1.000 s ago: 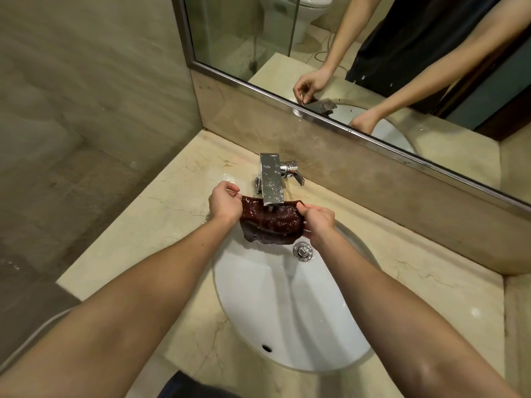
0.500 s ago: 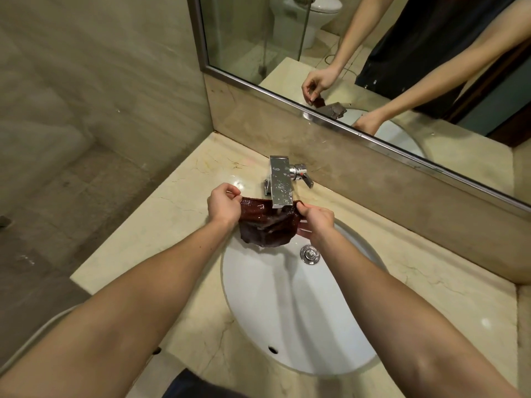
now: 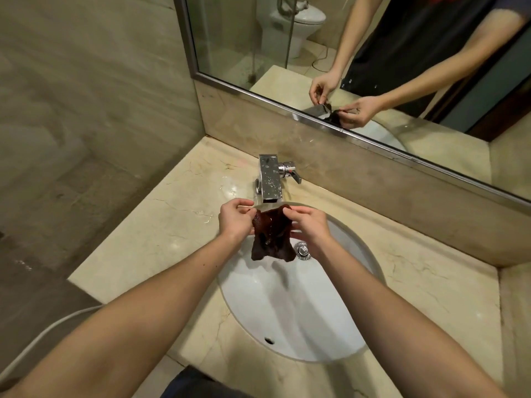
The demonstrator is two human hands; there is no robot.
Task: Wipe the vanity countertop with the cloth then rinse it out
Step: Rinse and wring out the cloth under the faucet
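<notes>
A wet dark red-brown cloth (image 3: pixel 270 237) hangs over the back of the white sink basin (image 3: pixel 290 311), just in front of the chrome faucet spout (image 3: pixel 270 182). My left hand (image 3: pixel 234 221) pinches the cloth's upper left edge. My right hand (image 3: pixel 309 226) pinches its upper right edge, and the two hands are close together. The cloth's lower corners dangle free above the basin. The beige marble vanity countertop (image 3: pixel 161 234) surrounds the sink.
The faucet lever (image 3: pixel 291 172) sticks out to the right of the spout. A chrome drain plug (image 3: pixel 303 249) sits by my right wrist. The mirror (image 3: pixel 373 67) runs along the back wall; a tiled wall stands on the left. A white hose (image 3: pixel 43 334) hangs off the counter's left.
My hands have come closer together and pulled back from under the spout. The cloth, stretched wide before, now hangs down bunched between them.
</notes>
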